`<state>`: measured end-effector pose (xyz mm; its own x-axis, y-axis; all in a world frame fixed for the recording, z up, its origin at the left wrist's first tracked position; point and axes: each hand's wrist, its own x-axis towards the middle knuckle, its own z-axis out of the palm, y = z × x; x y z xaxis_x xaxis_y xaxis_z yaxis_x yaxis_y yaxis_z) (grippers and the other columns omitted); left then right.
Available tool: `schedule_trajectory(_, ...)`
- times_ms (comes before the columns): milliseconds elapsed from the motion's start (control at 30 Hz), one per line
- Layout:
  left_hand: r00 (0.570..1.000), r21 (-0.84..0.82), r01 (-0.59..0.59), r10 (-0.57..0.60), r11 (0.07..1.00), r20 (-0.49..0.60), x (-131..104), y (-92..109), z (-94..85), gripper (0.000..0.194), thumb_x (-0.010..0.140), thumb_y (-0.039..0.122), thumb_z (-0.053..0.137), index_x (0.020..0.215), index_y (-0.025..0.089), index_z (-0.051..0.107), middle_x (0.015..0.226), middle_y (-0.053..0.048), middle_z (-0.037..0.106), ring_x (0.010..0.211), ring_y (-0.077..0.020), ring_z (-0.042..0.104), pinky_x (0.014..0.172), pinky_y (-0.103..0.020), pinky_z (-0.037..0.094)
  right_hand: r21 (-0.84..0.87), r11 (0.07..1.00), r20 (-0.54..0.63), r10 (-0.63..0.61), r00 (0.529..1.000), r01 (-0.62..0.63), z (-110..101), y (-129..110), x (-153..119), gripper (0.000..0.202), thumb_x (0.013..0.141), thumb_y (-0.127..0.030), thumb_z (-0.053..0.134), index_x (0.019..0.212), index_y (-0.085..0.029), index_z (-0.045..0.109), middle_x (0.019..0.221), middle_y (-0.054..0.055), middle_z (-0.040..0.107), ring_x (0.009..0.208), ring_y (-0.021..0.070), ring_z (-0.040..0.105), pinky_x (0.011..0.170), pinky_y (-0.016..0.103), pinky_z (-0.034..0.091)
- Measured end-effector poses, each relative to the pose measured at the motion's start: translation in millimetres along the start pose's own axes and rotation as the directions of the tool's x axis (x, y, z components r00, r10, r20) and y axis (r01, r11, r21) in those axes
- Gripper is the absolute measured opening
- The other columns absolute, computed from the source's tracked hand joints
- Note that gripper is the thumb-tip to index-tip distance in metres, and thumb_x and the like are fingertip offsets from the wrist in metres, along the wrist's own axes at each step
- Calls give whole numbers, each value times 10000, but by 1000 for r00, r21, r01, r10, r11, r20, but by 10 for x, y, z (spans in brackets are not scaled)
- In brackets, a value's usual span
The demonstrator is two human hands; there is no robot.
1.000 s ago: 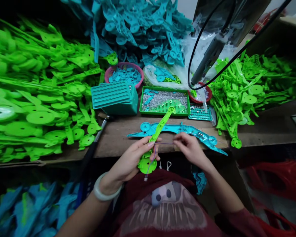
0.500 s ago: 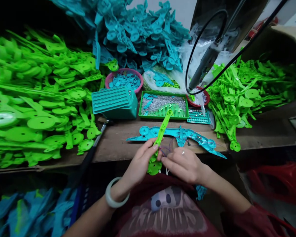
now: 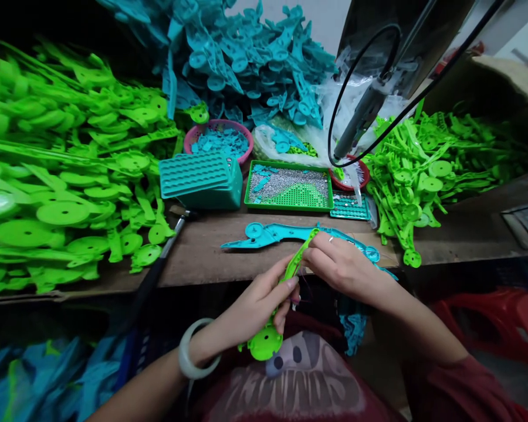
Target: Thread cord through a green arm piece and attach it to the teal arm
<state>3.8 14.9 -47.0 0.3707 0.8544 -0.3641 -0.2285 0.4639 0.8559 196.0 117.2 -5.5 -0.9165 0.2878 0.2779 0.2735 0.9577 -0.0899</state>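
Observation:
My left hand (image 3: 257, 302), with a pale bangle on the wrist, is wrapped round a long green plastic part (image 3: 266, 343) whose round end hangs below the fingers. The fingers of my right hand (image 3: 341, 264) are closed at the upper end of the same part, by some thin dark wires that hang between the hands. Whether those fingers pinch the wires or the part cannot be told. Behind my hands a long blue plastic part (image 3: 273, 232) lies on the table, partly covered by my right hand.
A green tray (image 3: 290, 205) of small metal pieces stands behind the blue part, beside a stack of teal trays (image 3: 198, 179). A grey electric screwdriver (image 3: 363, 117) hangs at the right. Heaps of green parts (image 3: 66, 214) and blue parts (image 3: 246, 53) surround the table.
My right hand has moved up and forward along the green part, now over the blue part. The green part's round end has come lower and nearer to my body.

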Motion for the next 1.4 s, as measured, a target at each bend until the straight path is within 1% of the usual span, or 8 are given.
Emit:
schedule_trajectory(300, 997, 252, -73, 79, 965, -17, 56, 6, 26, 363, 1010, 329, 333, 1295, 166, 489, 530, 74, 525, 344, -82, 503, 385, -160, 430, 190, 959, -101, 233, 967, -211, 196, -150, -26, 218, 1026, -178, 407, 877, -158, 565, 817, 69, 547, 759, 192, 510, 680, 290, 446)
schedule_trajectory(533, 997, 264, -77, 75, 961, 15, 70, 33, 41, 251, 992, 304, 332, 910, 170, 528, 437, 87, 440, 352, -76, 430, 395, -153, 389, 130, 981, -123, 162, 979, -146, 201, -136, -37, 227, 1009, -116, 395, 900, -155, 590, 842, 92, 565, 818, 210, 541, 686, 298, 464)
schedule_trajectory(733, 991, 264, -87, 110, 960, -72, 93, -6, 92, 547, 1001, 417, 403, 1487, 200, 273, 629, 81, 541, 336, -74, 452, 327, -162, 368, 222, 946, -194, 279, 941, -235, 256, -177, 0, 197, 999, -137, 431, 854, -176, 560, 778, 58, 550, 733, 185, 526, 656, 288, 451)
schedule_trajectory(867, 975, 306, -157, 198, 939, -106, 147, -43, 89, 462, 1021, 343, 314, 1455, 190, 353, 661, 63, 543, 355, -78, 477, 357, -182, 385, 462, 805, -230, 513, 827, -371, 330, -270, 3, 151, 952, -140, 518, 810, -192, 520, 721, 2, 527, 632, 134, 508, 582, 249, 413)
schedule_trajectory(1067, 820, 625, -319, 538, 713, -195, 245, -62, 83, 305, 956, 204, 400, 1171, 144, 607, 820, -37, 646, 736, -163, 631, 675, -272, 521, 796, 387, -24, 788, 615, -465, 427, -394, 58, 163, 859, -161, 612, 738, -202, 509, 633, -54, 530, 524, 88, 495, 487, 198, 392)
schedule_trajectory(1167, 795, 621, -314, 556, 718, -242, 292, -75, 96, 330, 999, 239, 393, 1231, 141, 606, 668, 6, 585, 770, -181, 646, 754, -296, 532, 801, 395, -103, 830, 547, -449, 474, -436, 89, 135, 854, -172, 632, 752, -196, 547, 634, -55, 545, 519, 82, 493, 497, 200, 403)
schedule_trajectory(1267, 764, 649, -305, 586, 697, -270, 346, -95, 110, 331, 1017, 227, 397, 1266, 154, 603, 728, -6, 642, 761, -166, 663, 763, -282, 542, 806, 404, -151, 847, 509, -432, 504, -435, 84, 97, 880, -190, 634, 786, -194, 609, 707, -22, 595, 612, 106, 559, 566, 220, 469)
schedule_trajectory(1400, 664, 780, -326, 716, 534, -213, 420, -163, 107, 335, 1008, 165, 401, 1290, 134, 579, 1086, -95, 718, 980, -187, 692, 864, -287, 560, 900, 260, -29, 837, 546, -351, 481, -394, 46, 52, 879, -228, 657, 850, -198, 688, 838, 29, 638, 739, 151, 638, 579, 239, 557)
